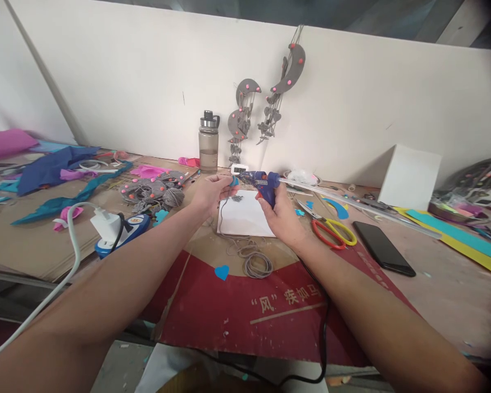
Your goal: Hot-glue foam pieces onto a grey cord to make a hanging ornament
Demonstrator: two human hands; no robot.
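Note:
My right hand (pixel 284 215) is wrapped round the grip of a blue hot glue gun (pixel 268 188), with a long clear glue stick (pixel 331 192) running out of its back. Between the fingertips of my left hand (pixel 213 192) is a small blue felt piece (pixel 234 181), close to the gun's nozzle. A grey cord (pixel 223 210) hangs down from these fingers and runs to a loose coil (pixel 258 265) on the cardboard. Below both hands lies a white sheet (pixel 249 221) with a small grey tangle on it. A blue heart (pixel 221 272) rests nearer to me.
Scissors (pixel 333 233) and a black phone (pixel 382 248) lie at the right. A water bottle (pixel 208 143) stands by the wall, where grey moon garlands (pixel 290 71) hang. On the left are a power strip (pixel 125 234), a grey cord bundle (pixel 153 192) and felt scraps (pixel 53 169).

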